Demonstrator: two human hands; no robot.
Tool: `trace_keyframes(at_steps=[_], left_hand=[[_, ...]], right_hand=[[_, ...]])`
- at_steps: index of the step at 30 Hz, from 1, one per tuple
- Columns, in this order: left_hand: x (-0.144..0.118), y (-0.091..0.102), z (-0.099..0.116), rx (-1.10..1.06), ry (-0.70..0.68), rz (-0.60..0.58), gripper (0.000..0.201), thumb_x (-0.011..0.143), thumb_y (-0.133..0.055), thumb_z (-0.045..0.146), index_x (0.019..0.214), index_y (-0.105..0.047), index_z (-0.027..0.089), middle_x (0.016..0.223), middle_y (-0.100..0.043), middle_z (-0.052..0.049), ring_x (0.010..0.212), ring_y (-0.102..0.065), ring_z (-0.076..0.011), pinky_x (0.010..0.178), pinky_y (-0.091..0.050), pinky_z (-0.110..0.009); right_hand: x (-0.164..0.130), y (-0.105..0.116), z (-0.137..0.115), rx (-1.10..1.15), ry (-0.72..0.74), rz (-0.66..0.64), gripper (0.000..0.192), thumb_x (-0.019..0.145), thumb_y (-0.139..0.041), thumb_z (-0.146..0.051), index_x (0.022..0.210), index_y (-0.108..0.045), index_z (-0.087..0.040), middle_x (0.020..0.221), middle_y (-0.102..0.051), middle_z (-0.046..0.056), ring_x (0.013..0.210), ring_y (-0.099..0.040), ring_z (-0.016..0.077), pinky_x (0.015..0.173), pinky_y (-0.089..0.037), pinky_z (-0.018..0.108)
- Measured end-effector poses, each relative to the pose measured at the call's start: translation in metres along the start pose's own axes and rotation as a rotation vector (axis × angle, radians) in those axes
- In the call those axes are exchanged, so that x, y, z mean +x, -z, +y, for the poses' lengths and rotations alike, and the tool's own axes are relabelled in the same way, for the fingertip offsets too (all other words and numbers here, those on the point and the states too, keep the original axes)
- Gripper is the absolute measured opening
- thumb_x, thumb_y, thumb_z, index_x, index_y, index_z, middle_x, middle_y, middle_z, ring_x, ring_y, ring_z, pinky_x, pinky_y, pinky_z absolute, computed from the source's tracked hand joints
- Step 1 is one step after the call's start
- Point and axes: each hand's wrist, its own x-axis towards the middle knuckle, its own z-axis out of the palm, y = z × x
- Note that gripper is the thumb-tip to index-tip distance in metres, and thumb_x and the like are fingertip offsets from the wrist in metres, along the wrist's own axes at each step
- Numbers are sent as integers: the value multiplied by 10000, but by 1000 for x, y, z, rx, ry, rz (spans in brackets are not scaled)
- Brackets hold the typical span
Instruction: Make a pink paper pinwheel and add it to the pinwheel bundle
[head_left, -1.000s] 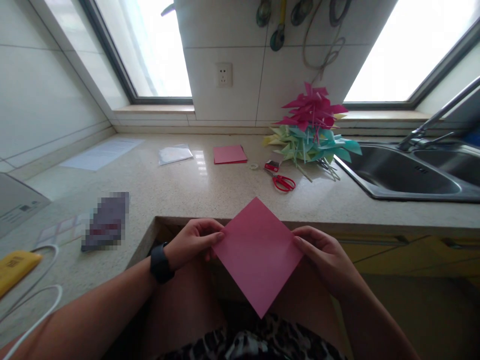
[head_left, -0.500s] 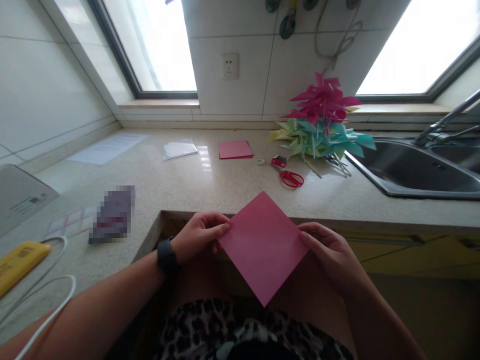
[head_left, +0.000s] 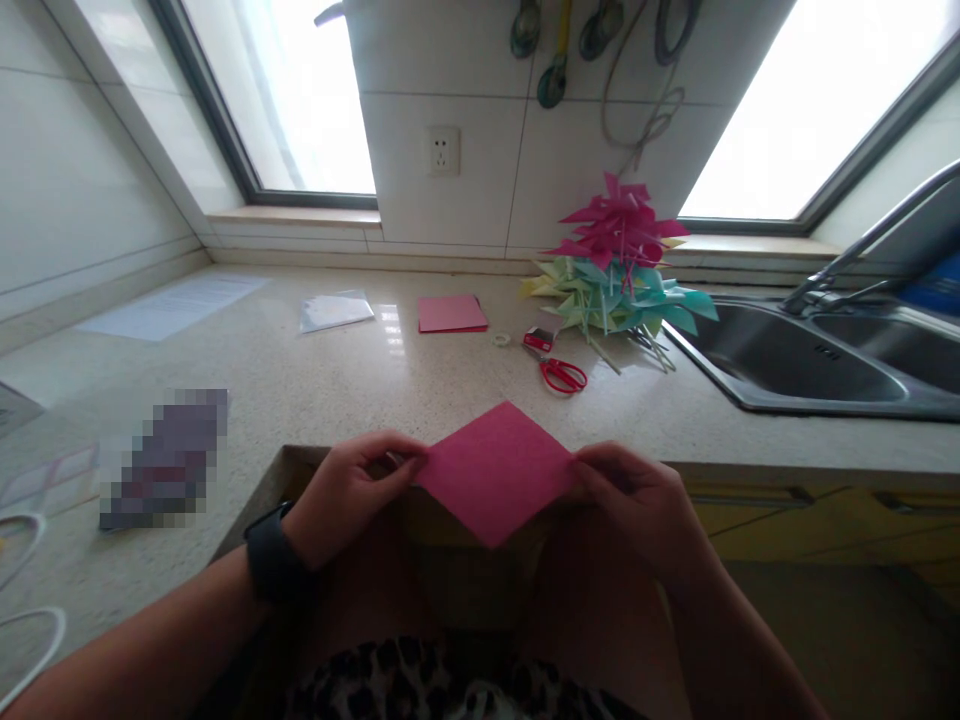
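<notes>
A square sheet of pink paper (head_left: 496, 472) is stretched between my two hands, one corner toward me and the opposite corner toward the counter. My left hand (head_left: 358, 490), with a dark watch on its wrist, pinches the left corner between thumb and fingers. At the right corner, my right hand (head_left: 637, 500) pinches the sheet in the same way. The paper hangs in front of the counter's edge, above my lap. Beyond it lie red-handled scissors (head_left: 561, 374), a small red box (head_left: 539, 338) and a roll of tape (head_left: 501, 340).
A stack of pink paper (head_left: 451, 314) and a clear packet (head_left: 336, 311) lie farther back on the counter (head_left: 315, 380). Paper pinwheels (head_left: 622, 260) are heaped beside the steel sink (head_left: 795, 350). At left are a printed sheet (head_left: 172, 306), a blurred-out item (head_left: 169, 460) and a white cable (head_left: 52, 630).
The pink sheet has tilted flatter, its near corner rising away from my lap. Both hands still grip its side corners. My view has shifted slightly right and up.
</notes>
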Motion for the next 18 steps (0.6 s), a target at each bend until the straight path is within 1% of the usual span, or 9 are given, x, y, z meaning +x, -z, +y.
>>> trace_keyframes(at_steps=[2,4,6,7,9,11,13,15,18], left_hand=[[2,12,14,264,-319,85,140,929,-635,214,1030,-728,240,1020,-730,-26,951,-656,-177,828,-530,-326],[5,22,25,514,-604,152,228,907,-648,127,1088,-709,252,1086,-730,-22,1050,-634,-194,908,-511,-362],[10,28,27,755,-749,154,309,886,-664,97,1159,-682,241,1128,-732,-26,1113,-616,-224,942,-499,-397],[13,28,25,864,-775,125,323,886,-660,99,1178,-673,236,1144,-733,-27,1126,-614,-240,942,-497,-416],[19,24,16,997,-768,50,293,905,-627,121,1177,-669,220,1147,-735,-33,1129,-616,-264,925,-503,-439],[25,14,6,1021,-680,5,288,919,-601,156,1200,-653,188,1184,-718,-65,1136,-616,-271,952,-506,-456],[29,2,-2,1006,-657,-126,372,929,-581,205,1298,-596,168,1298,-666,-96,1214,-585,-276,1000,-497,-457],[33,-7,-7,996,-647,-248,452,933,-563,243,1379,-535,173,1377,-616,-109,1279,-551,-278,1052,-471,-471],[39,-14,-12,989,-603,-340,500,915,-578,272,1399,-520,160,1408,-587,-133,1284,-552,-291,1073,-461,-477]], right_hand=[[11,8,-13,-143,328,78,74,896,-675,-229,949,-726,-235,970,-752,42,872,-703,189,776,-556,328],[25,15,-23,-318,630,94,190,879,-663,-121,1012,-727,-240,1062,-746,54,975,-687,210,861,-528,377],[40,20,-22,-492,815,130,242,845,-695,-83,1020,-724,-248,1039,-761,41,957,-685,213,868,-495,397],[46,21,-17,-540,841,124,237,850,-696,-85,1025,-717,-244,1023,-765,38,936,-686,209,858,-484,397],[57,18,0,-629,834,35,195,886,-675,-115,1032,-706,-241,997,-771,24,906,-689,200,848,-469,396],[63,12,20,-651,799,-34,147,924,-641,-142,1026,-702,-229,985,-769,20,892,-685,187,825,-473,371],[66,6,36,-662,753,-121,135,959,-603,-176,1044,-698,-219,1012,-765,23,895,-680,177,825,-481,353],[67,2,43,-692,694,-165,142,980,-577,-211,1046,-702,-225,1025,-766,19,908,-678,181,841,-475,361],[68,1,41,-746,587,-190,152,971,-601,-278,1081,-705,-263,1070,-762,11,983,-674,208,906,-445,409]])
